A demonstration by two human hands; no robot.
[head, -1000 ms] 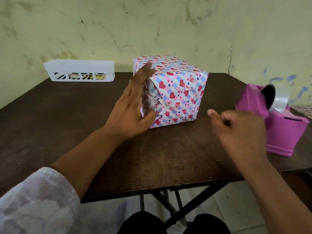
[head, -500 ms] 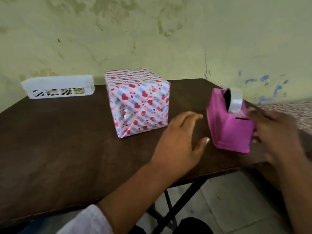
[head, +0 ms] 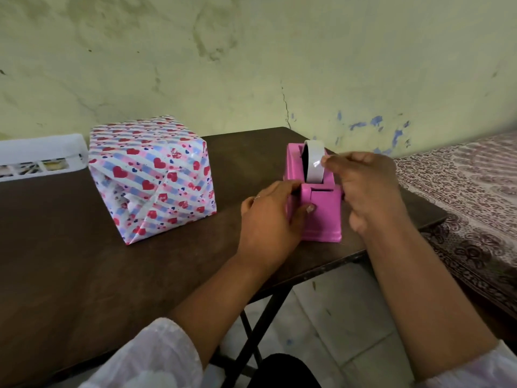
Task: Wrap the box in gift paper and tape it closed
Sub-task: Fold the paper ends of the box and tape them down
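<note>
A pink dispenser (head: 316,203) is gripped by the left hand (head: 270,219) while thin, clingy tape (head: 314,162) is pinched above by the right hand (head: 366,186).

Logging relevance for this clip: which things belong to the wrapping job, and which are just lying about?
Job:
wrapped box
pink tape dispenser, held by left hand
tape roll, its end pinched by right hand

Lying about:
white basket
patterned cloth

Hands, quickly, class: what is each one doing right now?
Left hand: grips the side of the pink tape dispenser, steadying it.
Right hand: fingertips pinch the loose end of the tape roll.
</note>
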